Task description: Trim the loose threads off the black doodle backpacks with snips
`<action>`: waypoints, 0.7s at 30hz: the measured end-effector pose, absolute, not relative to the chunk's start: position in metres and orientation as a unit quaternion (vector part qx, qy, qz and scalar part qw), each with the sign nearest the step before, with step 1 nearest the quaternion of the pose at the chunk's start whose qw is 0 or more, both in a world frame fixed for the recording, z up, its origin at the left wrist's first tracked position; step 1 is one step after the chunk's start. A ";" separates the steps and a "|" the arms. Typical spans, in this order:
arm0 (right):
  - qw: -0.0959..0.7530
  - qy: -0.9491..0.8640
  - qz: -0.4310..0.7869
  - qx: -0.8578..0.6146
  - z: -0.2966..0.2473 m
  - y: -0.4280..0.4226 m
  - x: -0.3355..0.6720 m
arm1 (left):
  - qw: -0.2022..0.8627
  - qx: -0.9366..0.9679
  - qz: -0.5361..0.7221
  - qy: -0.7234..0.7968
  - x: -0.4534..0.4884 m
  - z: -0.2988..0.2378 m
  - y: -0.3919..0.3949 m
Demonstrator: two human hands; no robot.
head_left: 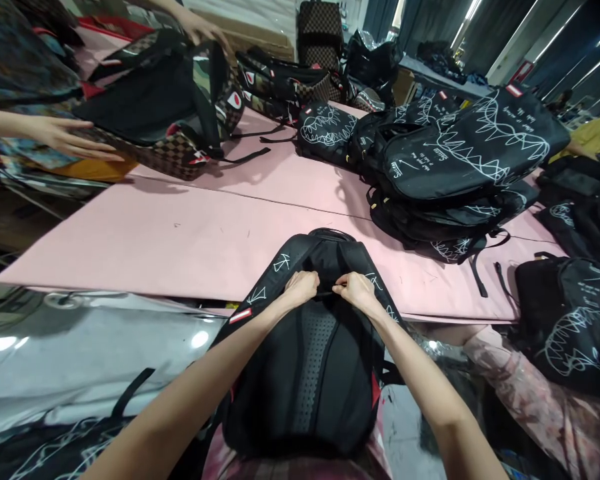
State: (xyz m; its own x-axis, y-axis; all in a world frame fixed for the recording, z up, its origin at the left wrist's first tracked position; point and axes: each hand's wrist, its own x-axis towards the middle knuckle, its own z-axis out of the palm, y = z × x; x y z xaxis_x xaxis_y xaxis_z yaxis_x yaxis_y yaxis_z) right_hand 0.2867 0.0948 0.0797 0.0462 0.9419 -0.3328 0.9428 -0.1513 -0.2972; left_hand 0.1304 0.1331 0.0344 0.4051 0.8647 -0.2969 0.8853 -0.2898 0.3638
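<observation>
A black backpack leans against the pink table's front edge, its padded back and shoulder straps facing up towards me. White scribbled drawings mark the straps, and a red tag sits on the left one. My left hand is closed at the upper back panel, between the two straps. Close by on the right, my right hand pinches at the same spot, thumb and fingers pressed together. Both seem to grip the dark fabric edge of the backpack there; the exact part is too small to make out.
Stacked black backpacks with white drawings lie on the pink table at right. Another black backpack is by a person's sleeve. At upper left a co-worker's hands handle a checkered backpack. More bags stand behind.
</observation>
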 end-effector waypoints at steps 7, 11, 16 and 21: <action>0.052 0.659 -0.207 0.721 0.081 0.106 0.269 | 0.261 0.784 -0.008 0.564 0.127 0.037 0.131; 0.045 0.669 -0.206 0.713 0.080 0.098 0.275 | 0.281 0.781 -0.021 0.558 0.127 0.040 0.135; 0.015 0.697 -0.198 0.689 0.080 0.080 0.285 | 0.312 0.785 -0.061 0.532 0.126 0.041 0.148; 0.043 0.702 -0.224 0.674 0.084 0.080 0.287 | 0.347 0.778 -0.088 0.516 0.129 0.036 0.159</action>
